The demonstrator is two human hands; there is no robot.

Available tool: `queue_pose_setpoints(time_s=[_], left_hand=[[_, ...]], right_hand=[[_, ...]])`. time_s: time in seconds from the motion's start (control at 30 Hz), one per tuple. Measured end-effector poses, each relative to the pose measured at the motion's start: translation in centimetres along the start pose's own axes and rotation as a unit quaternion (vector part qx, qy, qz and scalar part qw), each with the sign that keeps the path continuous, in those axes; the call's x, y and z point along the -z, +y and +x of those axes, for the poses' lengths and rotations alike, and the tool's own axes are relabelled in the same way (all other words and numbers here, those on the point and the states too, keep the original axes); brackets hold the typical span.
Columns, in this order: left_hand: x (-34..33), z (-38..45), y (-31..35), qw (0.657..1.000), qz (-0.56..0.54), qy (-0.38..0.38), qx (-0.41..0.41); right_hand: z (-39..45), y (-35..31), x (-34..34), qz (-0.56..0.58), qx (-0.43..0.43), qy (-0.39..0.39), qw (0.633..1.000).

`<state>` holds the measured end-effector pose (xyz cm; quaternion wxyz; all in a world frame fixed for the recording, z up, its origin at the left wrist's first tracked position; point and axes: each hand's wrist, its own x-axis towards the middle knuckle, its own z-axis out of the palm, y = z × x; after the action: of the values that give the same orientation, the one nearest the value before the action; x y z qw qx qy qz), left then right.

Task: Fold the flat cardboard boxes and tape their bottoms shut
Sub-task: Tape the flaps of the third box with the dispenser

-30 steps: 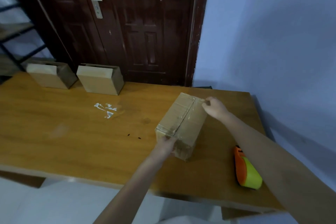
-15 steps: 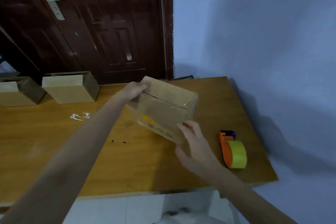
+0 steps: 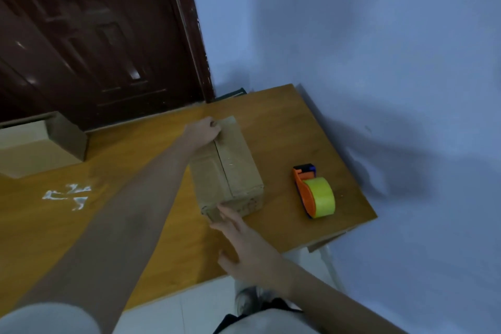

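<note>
We judge the task partly done: our left hand (image 3: 202, 131) curls its fingers on the far end of the brown cardboard box (image 3: 226, 168), our right hand (image 3: 245, 245) touches its near corner with spread fingers, the orange tape dispenser (image 3: 314, 191) lies right of the box near the wooden table (image 3: 284, 122) edge, and another folded cardboard box (image 3: 40, 146) stands left.

1. One view only, from a camera worn on the person's head; it looks forward and steeply down over both forearms
2. It faces the right end of the bench (image 3: 284, 122), toward the corner where a dark door (image 3: 95, 35) meets a blue wall (image 3: 366, 49)
3. It sits near: the arms fill the lower frame; the wide lens bends the bench edges
4. No second view shares the scene
</note>
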<state>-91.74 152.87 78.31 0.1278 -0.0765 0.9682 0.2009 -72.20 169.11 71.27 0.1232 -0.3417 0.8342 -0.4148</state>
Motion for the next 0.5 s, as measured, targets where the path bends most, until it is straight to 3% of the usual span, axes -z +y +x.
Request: queue_pose_setpoints(time_s=[0.1,0.2,0.27,0.33,0.4,0.5], left_hand=[[-1.2,2.0,-1.3,0.999,0.016,0.018,-0.028],[-1.6,2.7,-1.3,0.997,0.026,0.053,-0.058],[-2.2,2.1,-0.5,0.988,0.019,0.108,-0.106],[-2.8,0.6,0.9,0.977,-0.015,0.144,-0.159],[-3.8,-1.8,2.7,0.961,-0.049,0.169,-0.212],[-6.2,-5.2,4.6,0.948,-0.084,0.168,-0.257]], right_hand=[[-0.7,1.1,0.9,0.007,0.008,0.025,1.0],[-2.1,2.8,2.8,-0.038,-0.039,0.193,0.98],[-3.2,4.7,4.4,-0.083,-0.132,0.329,0.931],[-4.4,7.0,6.0,-0.092,-0.27,0.406,0.868],[-5.2,9.0,6.9,-0.079,-0.379,0.396,0.832],[-5.4,11.2,6.7,-0.031,-0.456,0.342,0.821]])
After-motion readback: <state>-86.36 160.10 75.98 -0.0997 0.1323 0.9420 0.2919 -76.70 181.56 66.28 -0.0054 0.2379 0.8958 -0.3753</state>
